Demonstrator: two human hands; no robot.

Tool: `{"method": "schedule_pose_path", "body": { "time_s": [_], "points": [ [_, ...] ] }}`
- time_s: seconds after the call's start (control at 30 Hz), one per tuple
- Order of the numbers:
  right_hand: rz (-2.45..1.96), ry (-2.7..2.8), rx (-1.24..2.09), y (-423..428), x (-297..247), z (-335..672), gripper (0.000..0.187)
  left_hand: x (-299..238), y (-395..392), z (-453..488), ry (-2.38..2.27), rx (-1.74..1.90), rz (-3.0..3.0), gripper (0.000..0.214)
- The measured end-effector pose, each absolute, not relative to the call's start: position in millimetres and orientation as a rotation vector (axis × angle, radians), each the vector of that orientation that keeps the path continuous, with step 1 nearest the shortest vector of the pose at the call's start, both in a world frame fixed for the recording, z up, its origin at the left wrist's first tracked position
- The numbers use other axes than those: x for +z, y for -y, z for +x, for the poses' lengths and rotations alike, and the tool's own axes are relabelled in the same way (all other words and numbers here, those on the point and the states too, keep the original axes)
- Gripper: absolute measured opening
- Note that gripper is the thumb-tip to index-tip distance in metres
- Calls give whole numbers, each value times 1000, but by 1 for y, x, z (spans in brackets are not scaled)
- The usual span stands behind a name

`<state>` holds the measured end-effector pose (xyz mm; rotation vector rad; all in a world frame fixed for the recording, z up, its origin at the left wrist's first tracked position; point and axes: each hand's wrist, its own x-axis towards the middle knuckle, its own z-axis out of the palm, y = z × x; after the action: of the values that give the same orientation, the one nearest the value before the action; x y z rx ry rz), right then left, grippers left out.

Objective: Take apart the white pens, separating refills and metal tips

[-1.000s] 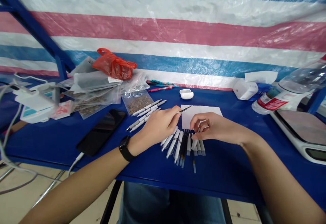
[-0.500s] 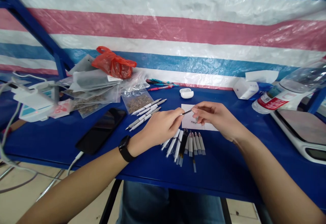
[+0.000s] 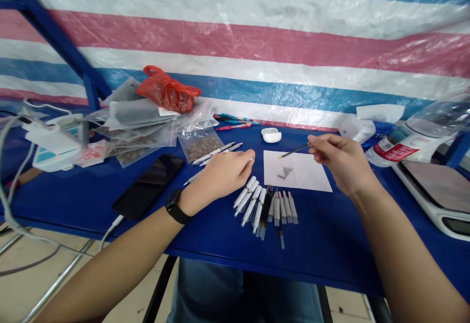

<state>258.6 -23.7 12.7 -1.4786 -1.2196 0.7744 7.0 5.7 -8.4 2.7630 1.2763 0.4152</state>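
Right hand (image 3: 343, 164) farther right; granule-filled zip bag (image 3: 200, 148)

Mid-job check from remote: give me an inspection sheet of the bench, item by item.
Surface: blue table, with a white paper sheet bearing small dark bits.
Job's things: white pens and black refills fanned below the sheet.
Clutter: black phone, bag of brown flakes, red plastic bag, plastic bottle, scale.
Hands: right hand pinches a thin black rod over the sheet; left hand lies by loose pens, nothing visibly held.
Cables: white cable leaves the phone, over the table edge.
Surroundings: striped tarp behind. Other people: nothing seen.
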Motion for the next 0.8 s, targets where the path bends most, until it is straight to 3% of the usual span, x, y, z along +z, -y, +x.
{"method": "schedule_pose_path", "body": {
  "time_s": [0.2, 0.4, 0.6, 0.8],
  "points": [
    [-1560, 1667, 1119, 35, 13, 238, 44, -13, -13, 2, -1211, 383, 2634, 18],
    [-1543, 1865, 1193, 40, 0, 222, 44, -15, -10, 8, -1153, 372, 2559, 21],
    [-1700, 1879, 804, 36, 6, 231, 57, -8, -17, -3, -1209, 382, 2584, 24],
    [-1852, 1737, 434, 32, 13, 238, 42, 13, -28, -28, -1557, 160, 2583, 13]
  ]
}}
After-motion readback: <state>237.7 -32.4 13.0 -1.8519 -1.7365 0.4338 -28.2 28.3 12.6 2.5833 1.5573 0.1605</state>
